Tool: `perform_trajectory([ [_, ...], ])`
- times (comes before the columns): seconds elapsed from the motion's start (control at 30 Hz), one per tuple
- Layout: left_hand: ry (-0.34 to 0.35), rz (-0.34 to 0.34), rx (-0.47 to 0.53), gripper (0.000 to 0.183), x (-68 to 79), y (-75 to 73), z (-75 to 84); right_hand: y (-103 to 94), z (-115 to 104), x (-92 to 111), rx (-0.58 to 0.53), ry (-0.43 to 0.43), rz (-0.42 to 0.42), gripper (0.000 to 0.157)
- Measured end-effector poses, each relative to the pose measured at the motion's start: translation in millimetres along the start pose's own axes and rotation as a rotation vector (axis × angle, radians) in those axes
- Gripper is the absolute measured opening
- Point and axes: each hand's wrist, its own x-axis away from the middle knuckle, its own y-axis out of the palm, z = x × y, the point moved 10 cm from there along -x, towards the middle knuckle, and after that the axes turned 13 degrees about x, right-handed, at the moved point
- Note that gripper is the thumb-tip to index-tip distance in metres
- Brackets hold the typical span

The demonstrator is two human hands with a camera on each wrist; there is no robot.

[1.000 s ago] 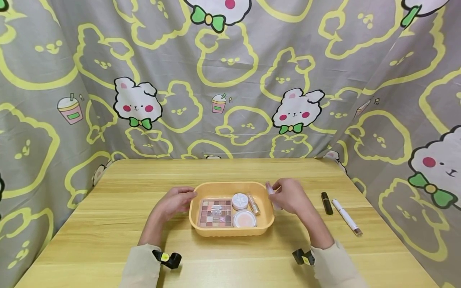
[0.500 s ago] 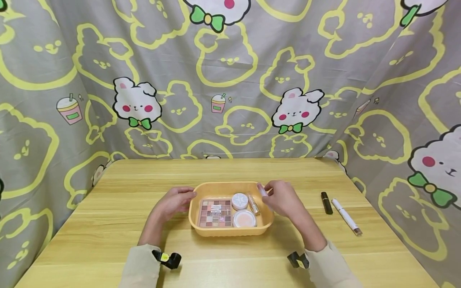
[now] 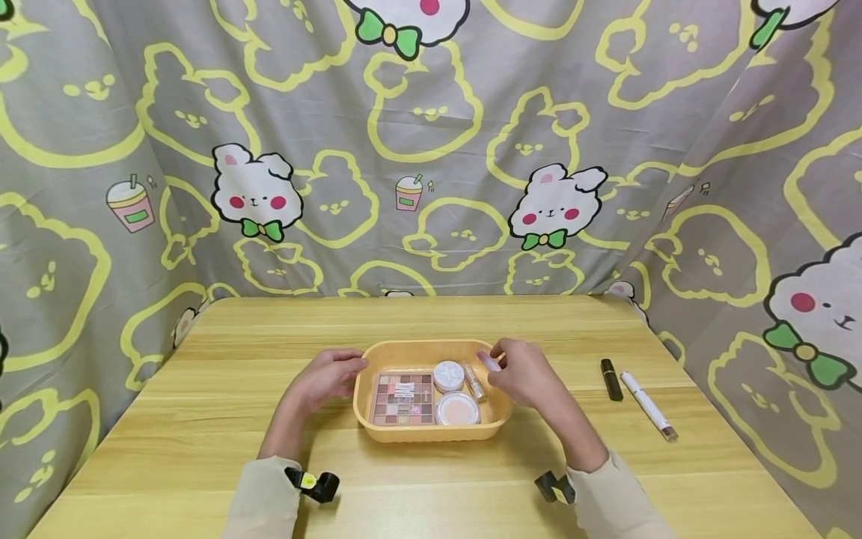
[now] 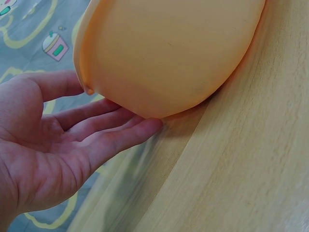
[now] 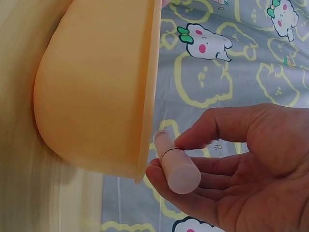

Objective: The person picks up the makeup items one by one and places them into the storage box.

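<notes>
My right hand (image 3: 525, 372) pinches a pale pink lipstick tube (image 5: 176, 166) between thumb and fingers, at the right end of a yellow plastic basket (image 3: 434, 433). In the right wrist view the tube hangs just beyond the basket's rim. At the left end, my left hand (image 3: 330, 380) touches the basket's rim and outer side with fairly straight fingers (image 4: 116, 142). Inside the basket lie an eyeshadow palette (image 3: 404, 400), a round white compact with a star (image 3: 448, 376), a clear-rimmed powder compact (image 3: 458, 409) and a slim gold-ended tube (image 3: 474, 383).
Right of the basket, a black tube (image 3: 611, 379) and a white pen-like stick with a brown end (image 3: 648, 405) lie on the wooden table (image 3: 269, 329). A patterned grey curtain (image 3: 431, 247) hangs behind and on both sides.
My right hand has moved left, bringing the lipstick tube from outside the basket's right rim to over its right end. My left hand and the basket have stayed in place.
</notes>
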Motion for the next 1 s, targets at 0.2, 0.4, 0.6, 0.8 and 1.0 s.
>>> perform_trajectory([
  [0.2,-0.002,0.003,0.005,0.053,0.0,-0.8,-0.6,0.9,-4.0,-1.0,0.040,0.001,0.027,0.030],
  [0.4,-0.001,0.003,0.003,0.054,0.6,-0.6,0.0,0.5,-8.8,-1.6,0.084,-0.015,0.087,0.021],
  [0.6,0.001,0.004,-0.001,0.054,0.9,0.9,1.5,0.7,-11.6,-1.2,0.098,-0.034,0.152,0.016],
  [0.8,0.001,0.004,-0.004,0.054,0.4,1.2,2.1,4.3,-15.7,0.1,0.145,-0.061,0.230,0.010],
  [1.0,-0.005,0.014,0.005,0.054,0.8,0.0,1.0,10.2,-26.7,3.2,0.213,-0.125,0.303,0.006],
])
